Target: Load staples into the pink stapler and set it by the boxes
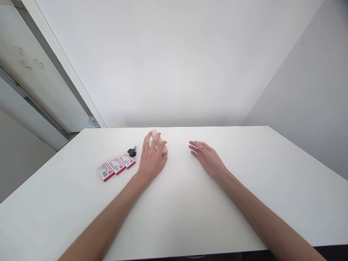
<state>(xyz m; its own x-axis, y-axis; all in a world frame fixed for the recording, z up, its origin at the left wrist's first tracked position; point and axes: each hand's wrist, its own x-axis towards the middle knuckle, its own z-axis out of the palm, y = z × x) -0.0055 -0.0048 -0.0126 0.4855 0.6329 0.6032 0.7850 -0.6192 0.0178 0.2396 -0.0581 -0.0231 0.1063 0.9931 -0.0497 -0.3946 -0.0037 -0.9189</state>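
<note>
My left hand point(152, 156) lies over a pink oblong object point(154, 132) near the table's back edge. Its fingers curve around the object and cover most of it, so its kind is hard to make out. To the right, my right hand point(207, 153) pinches a small silvery piece point(195, 142) between thumb and forefinger, with the other fingers stretched out towards the left. Left of my left hand is a small black object with a shiny metal part point(132, 151). Beside it, three flat red-and-white boxes point(116, 165) with printed labels lie in a slanting row.
Both forearms rest over the white table point(174, 217). A white wall point(174, 65) rises right behind its back edge, and a grey wall point(312, 90) stands on the right. At the far left are a door frame and pale panels point(40, 72).
</note>
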